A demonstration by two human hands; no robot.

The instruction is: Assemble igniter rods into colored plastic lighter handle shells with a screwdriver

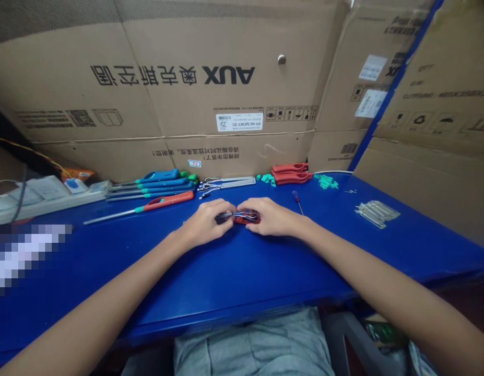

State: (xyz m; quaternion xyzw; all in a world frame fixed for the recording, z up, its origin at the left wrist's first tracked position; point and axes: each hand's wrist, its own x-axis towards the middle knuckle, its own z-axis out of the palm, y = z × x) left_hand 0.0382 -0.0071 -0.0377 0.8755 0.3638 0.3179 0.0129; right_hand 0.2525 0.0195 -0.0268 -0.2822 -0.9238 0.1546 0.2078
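Both my hands meet at the middle of the blue table point(210, 271). My right hand point(271, 216) is closed on a red lighter body point(247, 218). My left hand point(206, 222) pinches the dark end of a thin metal part point(231, 214) that reaches into that red body. The fingers of both hands are curled round these parts. The bottom of the red body is hidden under my right fingers.
Several long lighters with blue, green and red handles point(155, 189) lie at the back left, with metal tubes point(228, 183) beside them. Red shells point(291, 174), green caps point(326, 181), a small screwdriver point(297, 201) and clear parts point(377, 213) lie to the right. Cardboard boxes point(226, 78) stand along the back.
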